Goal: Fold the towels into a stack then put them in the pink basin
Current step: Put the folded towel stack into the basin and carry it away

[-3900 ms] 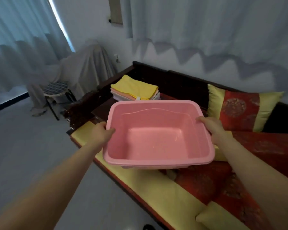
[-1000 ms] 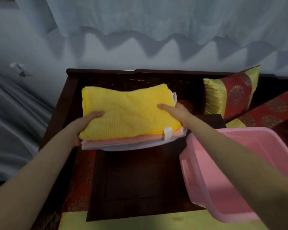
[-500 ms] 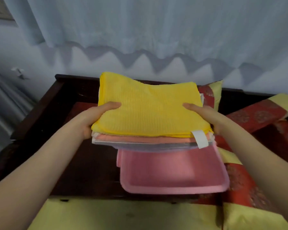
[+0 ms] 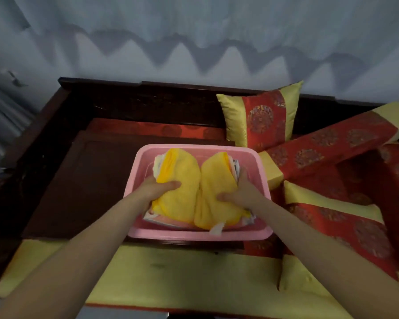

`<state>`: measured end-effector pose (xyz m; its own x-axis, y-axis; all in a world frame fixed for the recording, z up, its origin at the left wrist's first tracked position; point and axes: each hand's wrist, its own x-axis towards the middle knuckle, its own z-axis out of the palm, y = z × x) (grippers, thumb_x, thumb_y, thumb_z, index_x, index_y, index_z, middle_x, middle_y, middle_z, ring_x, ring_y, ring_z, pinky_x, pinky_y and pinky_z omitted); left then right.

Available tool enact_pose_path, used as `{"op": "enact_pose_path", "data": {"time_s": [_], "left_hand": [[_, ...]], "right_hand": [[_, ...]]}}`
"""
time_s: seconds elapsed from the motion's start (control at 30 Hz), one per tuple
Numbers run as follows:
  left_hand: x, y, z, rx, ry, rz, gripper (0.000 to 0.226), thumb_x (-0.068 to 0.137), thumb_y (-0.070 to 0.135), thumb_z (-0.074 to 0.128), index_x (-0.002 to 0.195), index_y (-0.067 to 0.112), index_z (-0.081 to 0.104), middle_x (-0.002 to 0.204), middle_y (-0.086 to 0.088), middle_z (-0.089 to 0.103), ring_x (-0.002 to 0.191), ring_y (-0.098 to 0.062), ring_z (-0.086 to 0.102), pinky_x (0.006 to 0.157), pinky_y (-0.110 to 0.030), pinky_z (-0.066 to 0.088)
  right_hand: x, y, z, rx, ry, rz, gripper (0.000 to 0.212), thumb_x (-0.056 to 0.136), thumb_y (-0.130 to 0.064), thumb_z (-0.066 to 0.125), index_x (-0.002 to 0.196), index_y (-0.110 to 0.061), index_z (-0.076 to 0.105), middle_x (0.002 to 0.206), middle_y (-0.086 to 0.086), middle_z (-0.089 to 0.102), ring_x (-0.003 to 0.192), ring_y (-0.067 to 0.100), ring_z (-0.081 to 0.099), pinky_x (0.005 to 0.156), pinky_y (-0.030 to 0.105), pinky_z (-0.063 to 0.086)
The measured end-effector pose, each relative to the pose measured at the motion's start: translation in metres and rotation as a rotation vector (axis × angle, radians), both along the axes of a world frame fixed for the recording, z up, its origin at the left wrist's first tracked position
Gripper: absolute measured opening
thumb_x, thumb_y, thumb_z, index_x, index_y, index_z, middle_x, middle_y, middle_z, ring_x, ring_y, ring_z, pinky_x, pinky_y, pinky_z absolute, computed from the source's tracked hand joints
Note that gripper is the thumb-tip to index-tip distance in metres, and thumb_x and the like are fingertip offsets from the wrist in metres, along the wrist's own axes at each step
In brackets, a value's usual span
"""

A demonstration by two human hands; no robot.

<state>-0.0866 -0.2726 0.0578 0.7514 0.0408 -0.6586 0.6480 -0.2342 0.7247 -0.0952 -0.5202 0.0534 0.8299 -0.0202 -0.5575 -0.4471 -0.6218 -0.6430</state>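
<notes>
Head view, left hand (image 4: pixel 156 191), right hand (image 4: pixel 242 194) grip clamped on towels (image 4: pixel 186 178) in pink basin (image 4: pixel 194 237), cushions (image 4: pixel 260 116) beside

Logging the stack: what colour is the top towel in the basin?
Yellow; the top towel shows best in the head view.

A pale curtain (image 4: pixel 217 17) hangs overhead, and its scalloped shadow falls on the white wall (image 4: pixel 134 61). Against that wall stands a dark wooden couch (image 4: pixel 124 88) with a red-and-yellow seat pad (image 4: pixel 171 272). A matching cushion (image 4: pixel 260 116) leans on the back rail, with a long bolster (image 4: pixel 332 143) tilted beside it. The light is dim and bluish.
</notes>
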Motion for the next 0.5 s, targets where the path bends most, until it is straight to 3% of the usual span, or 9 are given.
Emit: {"op": "enact_pose_path", "data": {"time_s": [0.1,0.2,0.27,0.37,0.43,0.5], "left_hand": [[0.003,0.004,-0.03,-0.006,0.099,0.031,0.063,0.073,0.026,0.079,0.127,0.006,0.052,0.119,-0.013,0.062,0.093,-0.026,0.06,0.075,-0.034,0.05],[0.012,0.01,-0.052,0.035,0.182,0.097,0.054,0.077,0.023,0.076,0.12,0.0,0.054,0.114,-0.016,0.063,0.092,-0.029,0.059,0.072,-0.036,0.05],[0.02,0.01,-0.065,0.119,0.195,0.097,0.056,0.076,0.025,0.077,0.12,-0.002,0.055,0.112,-0.019,0.064,0.091,-0.031,0.062,0.072,-0.038,0.051],[0.017,-0.006,-0.081,0.565,0.05,-0.087,0.064,0.082,0.027,0.07,0.129,-0.008,0.042,0.122,-0.024,0.058,0.106,-0.038,0.059,0.084,-0.04,0.047],[0.009,-0.017,-0.091,0.795,-0.124,-0.209,0.08,0.087,0.023,0.061,0.142,-0.009,0.013,0.139,-0.029,0.038,0.121,-0.044,0.047,0.096,-0.046,0.041],[0.011,-0.018,-0.091,1.021,-0.302,-0.421,0.082,0.09,0.019,0.054,0.147,0.0,-0.003,0.148,-0.027,0.021,0.129,-0.044,0.035,0.101,-0.048,0.038]], "right_hand": [[0.015,-0.006,-0.032,0.01,0.061,-0.066,0.124,0.072,-0.024,0.082,0.15,-0.017,-0.014,0.156,0.013,0.023,0.138,0.035,0.032,0.108,0.043,0.034],[0.028,-0.011,-0.051,0.023,0.069,-0.145,0.116,0.071,-0.014,0.082,0.15,-0.01,-0.002,0.154,0.015,0.027,0.138,0.033,0.032,0.111,0.043,0.034],[0.031,-0.01,-0.059,-0.045,0.105,-0.125,0.114,0.074,-0.016,0.079,0.149,-0.008,-0.006,0.15,0.018,0.032,0.135,0.035,0.037,0.109,0.043,0.035],[0.024,-0.002,-0.072,-0.224,-0.009,-0.052,0.105,0.082,-0.018,0.065,0.147,-0.021,-0.018,0.141,0.02,0.042,0.119,0.038,0.051,0.1,0.046,0.044],[0.016,0.002,-0.079,-0.399,-0.129,0.098,0.095,0.087,-0.01,0.052,0.147,-0.031,-0.019,0.15,0.023,0.025,0.115,0.039,0.053,0.094,0.048,0.048],[0.016,0.002,-0.084,-0.542,-0.18,0.236,0.09,0.091,-0.007,0.044,0.146,-0.04,-0.02,0.157,0.022,0.005,0.117,0.039,0.05,0.089,0.048,0.049]]}}
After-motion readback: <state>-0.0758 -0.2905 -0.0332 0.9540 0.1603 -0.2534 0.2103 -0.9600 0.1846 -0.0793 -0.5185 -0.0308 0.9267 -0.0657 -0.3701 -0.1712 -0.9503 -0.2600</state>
